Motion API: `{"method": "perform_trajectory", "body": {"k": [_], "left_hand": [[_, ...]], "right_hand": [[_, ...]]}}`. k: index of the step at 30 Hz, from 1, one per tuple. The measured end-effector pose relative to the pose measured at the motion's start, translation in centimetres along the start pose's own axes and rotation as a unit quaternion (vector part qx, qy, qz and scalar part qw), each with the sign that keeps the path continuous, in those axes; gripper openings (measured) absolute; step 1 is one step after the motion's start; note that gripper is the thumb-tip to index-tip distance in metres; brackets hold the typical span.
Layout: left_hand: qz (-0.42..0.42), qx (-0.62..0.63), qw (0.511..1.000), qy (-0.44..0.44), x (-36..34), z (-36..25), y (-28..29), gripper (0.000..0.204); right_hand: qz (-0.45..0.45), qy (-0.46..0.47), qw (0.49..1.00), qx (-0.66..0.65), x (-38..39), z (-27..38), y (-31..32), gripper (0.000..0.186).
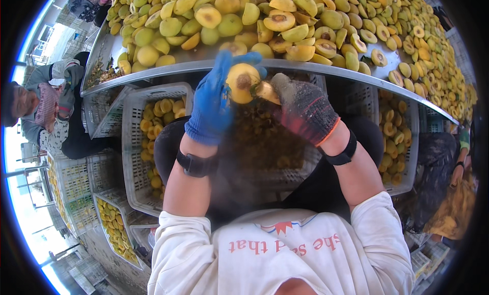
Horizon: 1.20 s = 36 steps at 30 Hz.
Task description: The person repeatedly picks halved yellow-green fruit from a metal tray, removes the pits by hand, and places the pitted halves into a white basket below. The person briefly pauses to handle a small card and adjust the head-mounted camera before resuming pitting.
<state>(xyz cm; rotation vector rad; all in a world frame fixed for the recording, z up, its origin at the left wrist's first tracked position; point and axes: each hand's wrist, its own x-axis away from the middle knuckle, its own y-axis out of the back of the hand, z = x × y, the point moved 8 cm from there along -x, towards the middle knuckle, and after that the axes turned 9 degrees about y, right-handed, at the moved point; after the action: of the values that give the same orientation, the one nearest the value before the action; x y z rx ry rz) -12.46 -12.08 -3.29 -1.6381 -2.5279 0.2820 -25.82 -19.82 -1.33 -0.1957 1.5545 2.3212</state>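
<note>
My left hand (214,101), in a blue glove, grips a halved yellow fruit (239,81) whose brown centre faces up, just in front of the metal tray's rim. My right hand (300,106), in a dark grey and red glove, is closed on a small pale-metal tool (267,91), whose end meets the right side of that fruit. Behind both hands, many cut yellow-green fruits (282,20) are heaped on the metal tray (356,78). Below my hands, between my legs, a crate (310,152) holds dark brown scraps, partly hidden and blurred.
Crates of fruit halves (132,183) stand either side of my knees, with more (76,193) at lower left. A person (51,101) sits at the left; another person's arm (461,162) and dark-clothed leg (433,167) show at the right. The tray edge curves across in front of me.
</note>
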Motion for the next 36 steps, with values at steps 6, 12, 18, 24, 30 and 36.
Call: {"method": "perform_trajectory", "body": {"k": [6, 12, 18, 24, 30, 36], "left_hand": [[-0.013, -0.078, 0.996, -0.036, -0.9, 2.8, 0.6, 0.056], [0.000, -0.134, 0.991, 0.005, 0.0, 2.0, 0.0, 0.040], [0.025, -0.338, 0.936, -0.095, 0.4, -0.6, -2.1, 0.047], [0.098, -0.296, 0.941, 0.132, -0.6, -0.2, -2.9, 0.049], [0.005, -0.054, 0.995, -0.080, -0.3, -3.0, -4.4, 0.054], [-0.063, -0.142, 0.976, -0.151, 0.2, -3.9, -3.0, 0.058]], "right_hand": [[-0.019, 0.006, 0.996, 0.084, 0.4, 0.2, -0.8, 0.009], [0.001, -0.032, 0.994, 0.100, 0.6, 0.1, -1.6, 0.009], [0.110, -0.134, 0.983, 0.061, 1.4, -1.6, -2.3, 0.010], [0.129, -0.124, 0.984, -0.011, 2.2, -1.3, -2.8, 0.015], [-0.006, -0.040, 0.887, -0.461, 0.6, -0.2, -2.9, 0.025], [0.158, -0.193, 0.690, -0.679, 2.9, 0.8, -6.0, 0.028]]}}
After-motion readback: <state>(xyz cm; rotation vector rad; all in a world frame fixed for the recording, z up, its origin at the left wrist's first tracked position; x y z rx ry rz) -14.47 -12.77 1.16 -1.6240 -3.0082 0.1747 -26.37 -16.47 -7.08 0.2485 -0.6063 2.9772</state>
